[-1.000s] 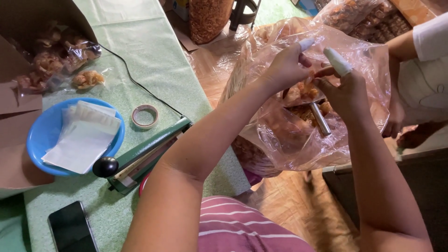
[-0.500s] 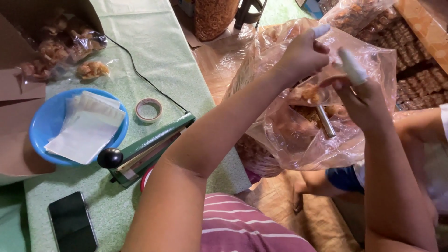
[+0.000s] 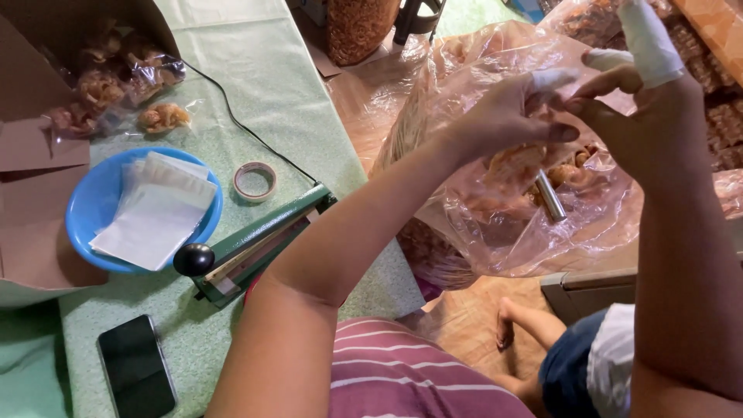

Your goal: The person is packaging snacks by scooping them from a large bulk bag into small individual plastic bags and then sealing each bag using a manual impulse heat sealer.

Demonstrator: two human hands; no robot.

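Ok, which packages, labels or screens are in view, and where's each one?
Large clear plastic bag of fried snacks: between both hands.
Small sealed snack packets: in the brown cardboard box, top left.
White flat pouches: stacked in the blue bowl.
Black phone, screen dark: table's near edge.

A table [image 3: 263, 101] covered in pale green cloth fills the left side. Beside it the floor [image 3: 472, 325] is warm brown with a woven pattern. Soft, even light falls throughout.
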